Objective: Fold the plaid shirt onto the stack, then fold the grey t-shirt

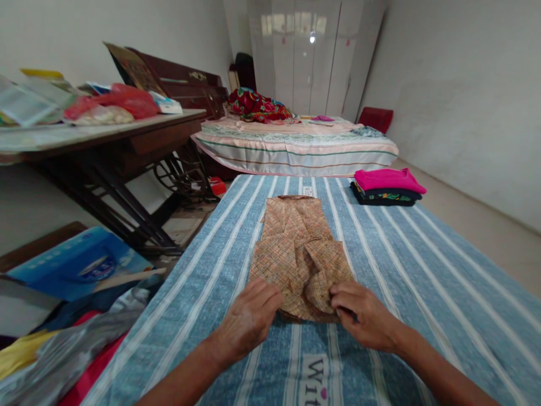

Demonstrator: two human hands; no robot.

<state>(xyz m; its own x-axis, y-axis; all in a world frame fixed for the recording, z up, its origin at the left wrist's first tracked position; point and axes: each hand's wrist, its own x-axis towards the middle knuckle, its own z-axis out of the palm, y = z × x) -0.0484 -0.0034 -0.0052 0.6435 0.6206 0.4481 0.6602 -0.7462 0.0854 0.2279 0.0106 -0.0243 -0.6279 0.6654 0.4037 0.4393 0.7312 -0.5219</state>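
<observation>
A brown checked garment (274, 256) lies partly folded on the blue striped cloth (203, 276), its near part doubled over and rumpled on the right. I cannot tell which kind of garment it is. At its near left corner, my left hand (252, 316) has its fingers closed on the fabric edge. My right hand (363, 313) pinches the near right edge, beside a raised, curled fold. Both thumbs are partly hidden.
Folded clothes (386, 187), pink on top, are stacked at the far right. Loose clothes (71, 344) and a blue box (84, 262) lie at the left, below a sewing-machine table (139, 135). Beyond stands a bed (296, 149) with a red floral blanket (262, 107).
</observation>
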